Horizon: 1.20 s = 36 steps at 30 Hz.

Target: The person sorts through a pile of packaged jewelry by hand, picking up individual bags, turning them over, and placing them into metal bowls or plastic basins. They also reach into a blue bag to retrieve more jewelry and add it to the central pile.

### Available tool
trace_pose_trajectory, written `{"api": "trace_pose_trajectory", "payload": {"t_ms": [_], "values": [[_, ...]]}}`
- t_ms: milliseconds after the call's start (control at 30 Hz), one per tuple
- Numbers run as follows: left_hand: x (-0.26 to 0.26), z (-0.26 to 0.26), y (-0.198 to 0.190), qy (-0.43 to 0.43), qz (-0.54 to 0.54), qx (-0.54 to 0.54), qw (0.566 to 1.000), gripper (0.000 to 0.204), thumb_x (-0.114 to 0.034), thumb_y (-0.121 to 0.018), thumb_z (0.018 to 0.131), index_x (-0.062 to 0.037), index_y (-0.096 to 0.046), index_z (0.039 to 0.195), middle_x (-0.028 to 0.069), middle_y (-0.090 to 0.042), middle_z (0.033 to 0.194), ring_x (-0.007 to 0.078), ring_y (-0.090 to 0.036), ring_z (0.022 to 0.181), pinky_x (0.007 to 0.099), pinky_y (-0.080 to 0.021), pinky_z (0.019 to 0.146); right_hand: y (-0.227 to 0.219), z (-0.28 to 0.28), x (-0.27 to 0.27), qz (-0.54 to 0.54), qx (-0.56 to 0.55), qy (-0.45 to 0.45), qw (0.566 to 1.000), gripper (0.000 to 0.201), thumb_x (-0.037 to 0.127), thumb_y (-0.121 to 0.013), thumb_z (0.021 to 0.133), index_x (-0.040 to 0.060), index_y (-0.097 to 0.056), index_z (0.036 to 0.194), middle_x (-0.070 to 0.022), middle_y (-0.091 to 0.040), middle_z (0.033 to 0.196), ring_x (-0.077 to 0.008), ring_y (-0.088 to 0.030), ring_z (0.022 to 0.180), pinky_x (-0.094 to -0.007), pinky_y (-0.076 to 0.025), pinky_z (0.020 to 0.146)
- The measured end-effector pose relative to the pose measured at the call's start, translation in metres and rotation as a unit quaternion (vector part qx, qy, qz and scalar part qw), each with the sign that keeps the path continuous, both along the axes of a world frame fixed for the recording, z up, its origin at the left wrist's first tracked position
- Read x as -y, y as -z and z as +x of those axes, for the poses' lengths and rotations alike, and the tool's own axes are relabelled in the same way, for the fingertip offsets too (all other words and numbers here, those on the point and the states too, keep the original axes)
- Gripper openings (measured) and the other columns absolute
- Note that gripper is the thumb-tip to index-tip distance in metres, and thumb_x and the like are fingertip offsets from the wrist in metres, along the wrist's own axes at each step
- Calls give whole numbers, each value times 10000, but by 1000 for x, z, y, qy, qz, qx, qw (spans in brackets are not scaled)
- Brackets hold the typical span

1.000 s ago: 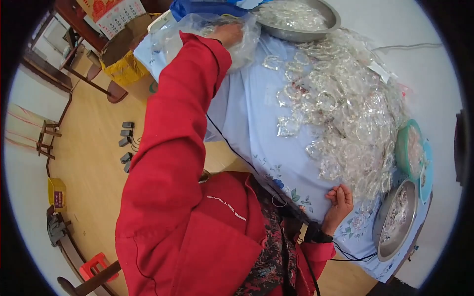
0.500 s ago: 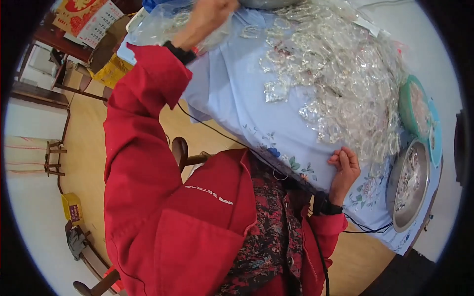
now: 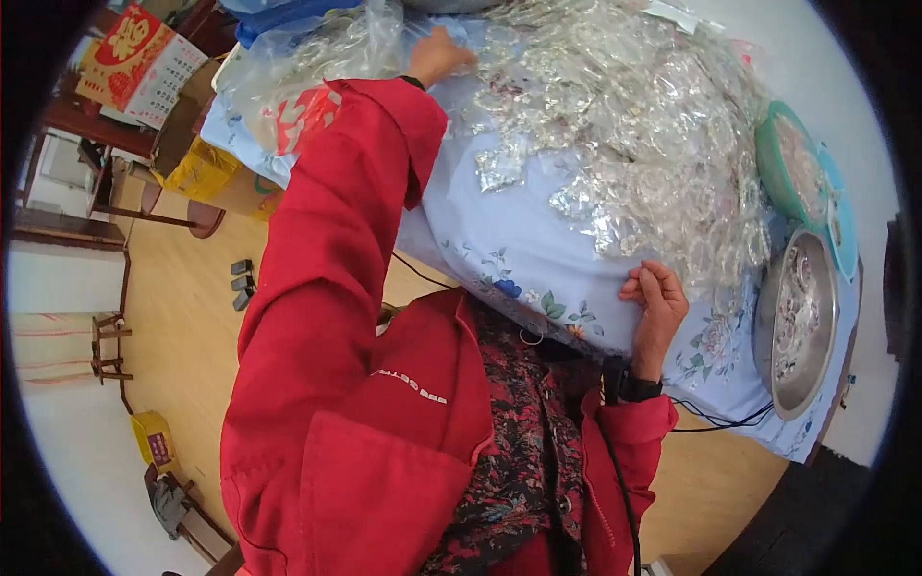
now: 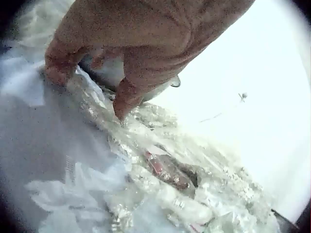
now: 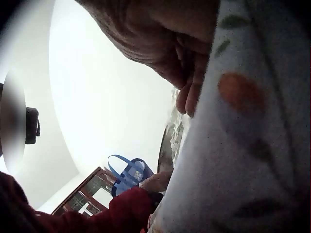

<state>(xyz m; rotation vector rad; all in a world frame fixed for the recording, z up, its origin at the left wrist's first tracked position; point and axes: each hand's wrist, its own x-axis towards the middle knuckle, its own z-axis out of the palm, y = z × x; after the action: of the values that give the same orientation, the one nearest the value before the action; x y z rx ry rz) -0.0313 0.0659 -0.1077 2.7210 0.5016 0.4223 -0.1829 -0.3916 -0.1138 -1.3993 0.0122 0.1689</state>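
- head view: my left hand (image 3: 444, 55) reaches to the far edge of the pile of clear plastic packets (image 3: 653, 144) on the floral tablecloth (image 3: 499, 230), fingertips down among them.
- left wrist view: fingers (image 4: 127, 99) bent, touching a packet; a pinch i cannot tell.
- my right hand (image 3: 656, 300) rests loosely curled on the cloth's near edge, holding nothing.
- white lettering on my red jacket (image 3: 413, 382) is unreadable.

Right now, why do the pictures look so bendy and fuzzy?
Head view: a fisheye lens curves the table and darkens the corners. Left wrist view: the hand is too close, so it blurs, and the background glares white. Right wrist view: the flowered cloth is out of focus.
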Motion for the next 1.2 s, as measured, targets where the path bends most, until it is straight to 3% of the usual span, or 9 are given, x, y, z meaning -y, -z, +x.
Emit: {"api": "trace_pose_trajectory", "payload": {"t_ms": [100, 267, 533, 633, 667, 767, 900, 1033, 1200], "values": [[0, 3, 0, -46, -258, 33, 965, 686, -352, -732, 588, 49, -481, 1085, 253, -611, 982, 379, -612, 875, 424, -491, 729, -1, 1, 0, -6, 3, -11, 1000, 161, 61, -547, 870, -31, -590, 995, -91, -620, 825, -118, -582, 645, -235, -493, 590], [34, 19, -13, -85, -241, 66, 965, 670, -265, -747, 563, 36, -483, 1101, 246, -617, 964, 358, -616, 873, 413, -491, 722, 1, 0, 0, -6, 3, -8, 1000, 157, 66, -552, 867, -27, -591, 988, -90, -621, 819, -117, -580, 646, -235, -492, 590], [53, 29, -69, -13, -56, 186, 981, 823, -313, -724, 629, -25, -366, 1312, 226, -584, 1090, 375, -582, 965, 407, -484, 734, -1, 0, 0, 11, -16, -10, 1000, 150, 68, -558, 863, -23, -594, 978, -89, -623, 815, -122, -581, 643, -239, -489, 592], [74, 60, -72, 142, 195, 267, 933, 642, -295, -656, 687, -60, -429, 1239, 238, -601, 1028, 365, -605, 899, 463, -482, 721, -3, 1, 0, 7, -13, -15, 1000, 151, 68, -559, 863, -25, -595, 977, -89, -623, 817, -125, -582, 642, -242, -487, 591], [80, 71, -69, 144, 194, 272, 931, 642, -295, -656, 687, -60, -429, 1239, 238, -601, 1028, 365, -605, 899, 463, -482, 721, -2, 1, 1, 2, -19, -14, 1000, 153, 69, -561, 862, -27, -595, 976, -89, -624, 814, -127, -583, 641, -242, -487, 591], [101, 108, -54, 116, 257, 182, 942, 855, -387, -708, 644, -53, -330, 1336, 254, -574, 1094, 407, -567, 985, 419, -473, 793, -3, 1, 2, -9, -22, -5, 1000, 157, 72, -563, 861, -31, -596, 975, -89, -624, 808, -131, -584, 637, -243, -485, 590], [133, 144, -37, 11, 198, 194, 961, 819, -386, -677, 670, -57, -314, 1326, 270, -591, 1018, 420, -572, 957, 442, -472, 803, -2, 0, 2, -18, -33, -2, 999, 154, 61, -560, 863, -36, -596, 976, -91, -624, 795, -134, -584, 629, -243, -486, 590], [107, 177, -72, 191, 31, -4, 981, 734, -342, -655, 683, -68, -370, 1301, 281, -593, 993, 424, -580, 934, 472, -479, 774, 0, 2, 2, -10, -33, -15, 999, 147, 47, -553, 866, -38, -595, 979, -92, -625, 787, -134, -587, 627, -240, -486, 588], [103, 186, -71, 182, 169, -26, 968, 418, -189, -558, 758, -62, -498, 1152, 268, -613, 913, 438, -593, 880, 485, -482, 763, 0, 3, 5, -19, -32, -20, 999, 142, 37, -545, 869, -38, -597, 979, -95, -627, 792, -133, -590, 633, -237, -487, 589]]}}
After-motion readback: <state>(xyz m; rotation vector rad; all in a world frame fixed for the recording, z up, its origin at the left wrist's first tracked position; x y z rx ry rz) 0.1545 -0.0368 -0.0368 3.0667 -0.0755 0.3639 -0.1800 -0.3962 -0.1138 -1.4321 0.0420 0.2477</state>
